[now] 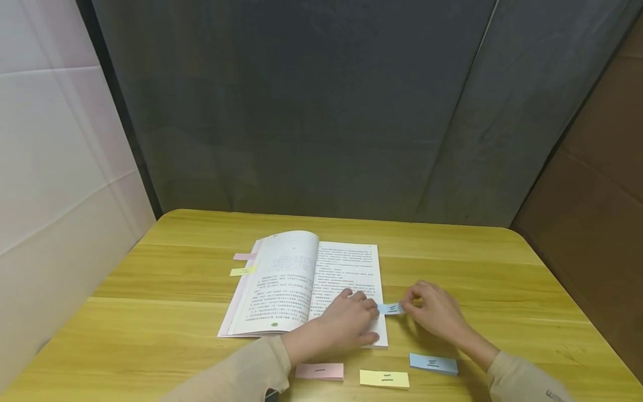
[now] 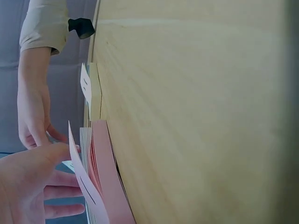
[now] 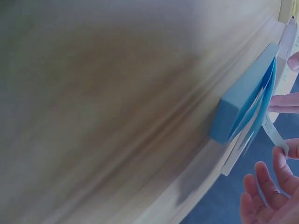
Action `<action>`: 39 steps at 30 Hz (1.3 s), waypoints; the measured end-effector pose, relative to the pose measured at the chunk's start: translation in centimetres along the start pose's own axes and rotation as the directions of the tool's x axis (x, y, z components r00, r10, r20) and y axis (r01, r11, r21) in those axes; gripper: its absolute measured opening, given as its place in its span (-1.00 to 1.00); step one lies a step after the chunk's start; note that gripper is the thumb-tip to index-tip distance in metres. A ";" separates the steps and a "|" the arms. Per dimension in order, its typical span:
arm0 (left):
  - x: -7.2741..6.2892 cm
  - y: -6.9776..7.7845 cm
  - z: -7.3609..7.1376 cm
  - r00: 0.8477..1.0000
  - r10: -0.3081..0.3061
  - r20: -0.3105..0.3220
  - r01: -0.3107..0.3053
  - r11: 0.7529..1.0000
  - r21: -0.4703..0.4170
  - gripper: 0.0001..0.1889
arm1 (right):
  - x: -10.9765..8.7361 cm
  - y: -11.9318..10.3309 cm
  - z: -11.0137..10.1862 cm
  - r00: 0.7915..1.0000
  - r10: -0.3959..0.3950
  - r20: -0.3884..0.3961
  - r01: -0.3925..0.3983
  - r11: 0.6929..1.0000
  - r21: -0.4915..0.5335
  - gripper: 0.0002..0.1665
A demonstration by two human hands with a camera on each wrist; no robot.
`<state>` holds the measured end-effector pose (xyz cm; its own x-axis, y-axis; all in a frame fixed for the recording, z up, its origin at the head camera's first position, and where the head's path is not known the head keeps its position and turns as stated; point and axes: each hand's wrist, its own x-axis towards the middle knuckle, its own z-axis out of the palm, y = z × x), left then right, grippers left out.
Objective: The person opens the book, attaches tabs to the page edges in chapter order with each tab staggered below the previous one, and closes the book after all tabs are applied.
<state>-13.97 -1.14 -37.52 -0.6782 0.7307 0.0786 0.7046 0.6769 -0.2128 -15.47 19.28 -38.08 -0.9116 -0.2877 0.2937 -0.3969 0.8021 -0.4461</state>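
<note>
An open book [image 1: 281,279] with printed pages lies on the wooden table. My left hand [image 1: 346,315] rests on its right page, fingers spread toward the page's outer edge. A blue sticky note [image 1: 390,309] with black strokes sticks out past that edge, its inner end at my left fingertips. Thumb and index finger of my right hand [image 1: 434,310] pinch the note's outer end; in the right wrist view that pinched strip [image 3: 275,135] looks bent. A pink tab [image 1: 244,257] and a yellow tab [image 1: 243,271] project from the book's left side.
Along the near side of the table [image 1: 150,312] lie a pink sticky-note pad [image 1: 319,371], a yellow pad [image 1: 384,379] and a blue pad [image 1: 433,363], each marked with black strokes. A dark panel [image 1: 311,111] stands behind the table.
</note>
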 end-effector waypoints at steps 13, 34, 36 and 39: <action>0.5 0.0 0.4 0.998 0.037 0.045 -0.036 0.999 -0.017 -0.42 | 0.1 0.7 0.0 0.998 -0.067 0.008 0.067 0.990 -0.123 -0.81; -0.5 -0.5 0.1 0.999 0.008 0.031 -0.005 0.997 -0.080 -0.46 | 0.1 1.0 0.0 0.995 -0.102 0.020 0.104 0.978 -0.182 -0.82; -0.5 -0.5 0.2 0.999 0.009 0.031 -0.006 0.996 -0.088 -0.46 | 0.1 0.9 0.0 0.994 -0.103 0.022 0.105 0.977 -0.184 -0.81; -0.5 -0.5 0.3 0.999 0.008 0.031 -0.004 0.995 -0.101 -0.46 | 0.1 1.0 0.0 0.994 -0.103 0.023 0.106 0.977 -0.186 -0.80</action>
<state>-14.03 -1.83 -37.75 -0.6790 0.7327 0.0468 0.7250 0.6792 -0.1141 -15.94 20.04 -38.52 -0.8679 -0.3813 0.3184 -0.4644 0.8504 -0.2475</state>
